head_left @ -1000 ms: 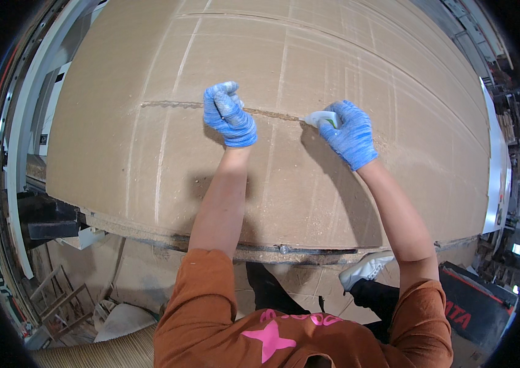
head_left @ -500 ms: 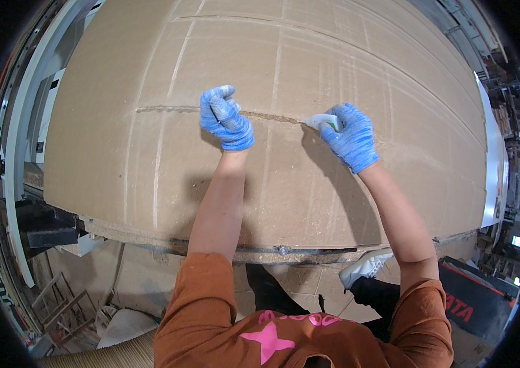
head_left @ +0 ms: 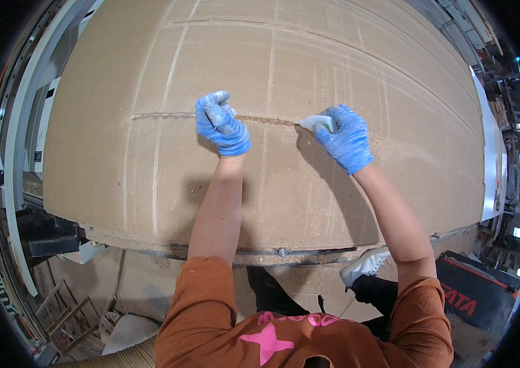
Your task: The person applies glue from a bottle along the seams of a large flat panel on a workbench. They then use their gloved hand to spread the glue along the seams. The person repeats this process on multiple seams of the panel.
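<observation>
A wide brown board (head_left: 211,202) with pale scuff lines fills the work surface, and a rough groove (head_left: 266,119) runs across it from left to right. My right hand (head_left: 348,140), in a blue knit glove, is closed round a small whitish squeeze bottle (head_left: 315,122) with a green patch on it. The bottle lies tilted, its narrow nozzle pointing left at the groove's right end. My left hand (head_left: 223,126), gloved alike with pale smears on the fingers, is curled closed over the groove. Whatever its fingers may hold is hidden.
A pale metal rail (head_left: 18,153) curves along the left side. Below the board's near edge stand a black machine part (head_left: 51,236) at left and a dark box with red trim (head_left: 477,291) at right. A white shoe (head_left: 364,267) shows under the edge.
The view has shifted slightly, so board and hands sit a little lower and further left. Both hands keep nearly the same places over the groove, and the right still grips the squeeze bottle.
</observation>
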Available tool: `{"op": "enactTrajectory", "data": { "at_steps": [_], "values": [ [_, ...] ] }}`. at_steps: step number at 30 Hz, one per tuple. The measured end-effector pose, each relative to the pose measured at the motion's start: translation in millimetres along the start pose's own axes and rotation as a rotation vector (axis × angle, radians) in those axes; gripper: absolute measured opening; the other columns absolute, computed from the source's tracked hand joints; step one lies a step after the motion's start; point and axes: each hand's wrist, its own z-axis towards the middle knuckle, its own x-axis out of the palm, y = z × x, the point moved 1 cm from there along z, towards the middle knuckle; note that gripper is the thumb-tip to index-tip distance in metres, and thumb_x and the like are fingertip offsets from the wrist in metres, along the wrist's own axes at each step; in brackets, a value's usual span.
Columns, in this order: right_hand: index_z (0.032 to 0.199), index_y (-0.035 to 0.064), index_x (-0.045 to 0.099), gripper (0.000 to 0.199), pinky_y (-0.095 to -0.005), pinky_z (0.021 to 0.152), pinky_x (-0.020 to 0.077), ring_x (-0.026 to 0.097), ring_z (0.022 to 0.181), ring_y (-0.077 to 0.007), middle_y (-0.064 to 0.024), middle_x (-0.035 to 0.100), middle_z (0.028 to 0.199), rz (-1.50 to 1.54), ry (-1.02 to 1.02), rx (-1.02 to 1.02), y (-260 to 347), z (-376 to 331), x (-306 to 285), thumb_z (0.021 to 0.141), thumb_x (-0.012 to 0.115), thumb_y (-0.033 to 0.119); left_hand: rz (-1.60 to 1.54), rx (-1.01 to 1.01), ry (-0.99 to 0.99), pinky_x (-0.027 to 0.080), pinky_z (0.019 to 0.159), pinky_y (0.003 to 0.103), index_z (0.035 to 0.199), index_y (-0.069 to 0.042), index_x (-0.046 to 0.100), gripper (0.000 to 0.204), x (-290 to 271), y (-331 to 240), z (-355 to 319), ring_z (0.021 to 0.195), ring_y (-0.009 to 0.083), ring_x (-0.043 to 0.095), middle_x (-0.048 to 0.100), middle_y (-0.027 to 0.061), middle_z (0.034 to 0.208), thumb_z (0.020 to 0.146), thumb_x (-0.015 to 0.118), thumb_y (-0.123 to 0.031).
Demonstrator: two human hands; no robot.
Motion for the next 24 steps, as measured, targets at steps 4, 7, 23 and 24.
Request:
{"op": "enactTrajectory", "data": {
  "at_steps": [4, 7, 23, 24],
  "values": [
    [0.082, 0.0053, 0.065, 0.019, -0.0415, 0.068, 0.0492, 0.061, 0.074, -0.0338, -0.0174, 0.061, 0.081, -0.011, -0.007, 0.008, -5, -2, -7, 0.072, 0.068, 0.021, -0.008, 0.015, 0.013, 0.032, 0.049, 0.021, 0.078, -0.006, 0.059, 0.032, -3, 2, 1, 0.055, 0.0052, 0.038, 0.048, -0.0021, 0.065, 0.094, 0.047, -0.031],
    [0.082, 0.0054, 0.065, 0.019, -0.0414, 0.069, 0.0493, 0.061, 0.074, -0.0338, -0.0174, 0.062, 0.081, -0.027, -0.006, 0.035, -16, -6, -14, 0.072, 0.069, 0.021, -0.001, 0.018, 0.011, 0.033, 0.049, 0.021, 0.078, -0.006, 0.059, 0.032, -2, 0, 0, 0.055, 0.0053, 0.038, 0.050, -0.0016, 0.066, 0.094, 0.048, -0.030],
    [0.080, 0.0046, 0.065, 0.021, -0.0409, 0.068, 0.0489, 0.061, 0.075, -0.0336, -0.0166, 0.061, 0.079, -0.069, -0.013, 0.062, -23, -12, -21, 0.072, 0.069, 0.023, -0.001, 0.003, 0.008, 0.033, 0.048, 0.021, 0.077, -0.006, 0.059, 0.031, -1, 1, -1, 0.054, 0.0056, 0.039, 0.050, -0.0012, 0.067, 0.094, 0.048, -0.029],
    [0.080, 0.0045, 0.065, 0.021, -0.0409, 0.068, 0.0489, 0.061, 0.075, -0.0335, -0.0166, 0.061, 0.079, -0.069, -0.014, 0.064, -23, -12, -21, 0.072, 0.069, 0.023, 0.004, 0.012, 0.003, 0.033, 0.048, 0.021, 0.077, -0.006, 0.059, 0.031, 0, 0, -1, 0.054, 0.0057, 0.039, 0.050, -0.0013, 0.067, 0.094, 0.048, -0.029]
  ]
}}
